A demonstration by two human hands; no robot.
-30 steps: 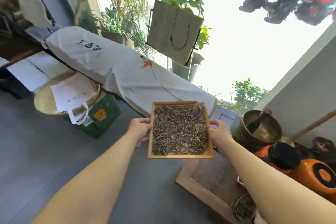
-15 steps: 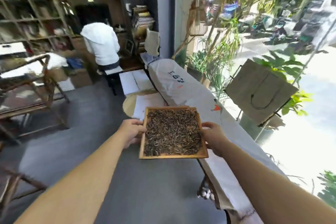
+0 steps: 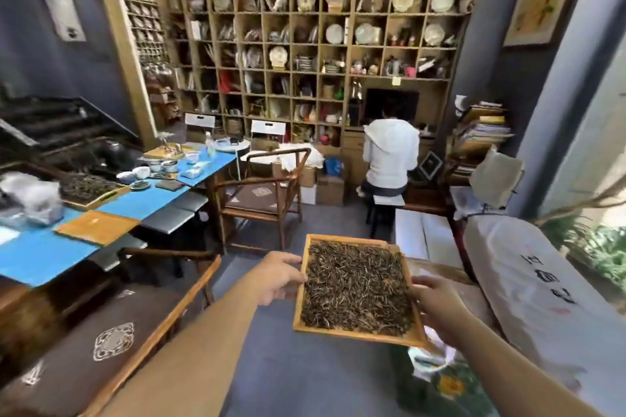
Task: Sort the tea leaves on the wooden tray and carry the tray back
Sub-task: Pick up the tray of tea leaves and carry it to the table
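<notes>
The view has swung from the window to the shelved room. The wooden tray (image 3: 411,338) of tea leaves (image 3: 355,291) rides level over the floor, left hand (image 3: 276,278) and right hand (image 3: 437,305) each in a closed grip on a side rim, blue counter (image 3: 47,257) well to the left.

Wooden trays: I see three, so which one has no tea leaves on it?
The flat empty tray at the near end of the blue table. The tray behind it and the one held in both hands are covered with dark leaves.
</notes>
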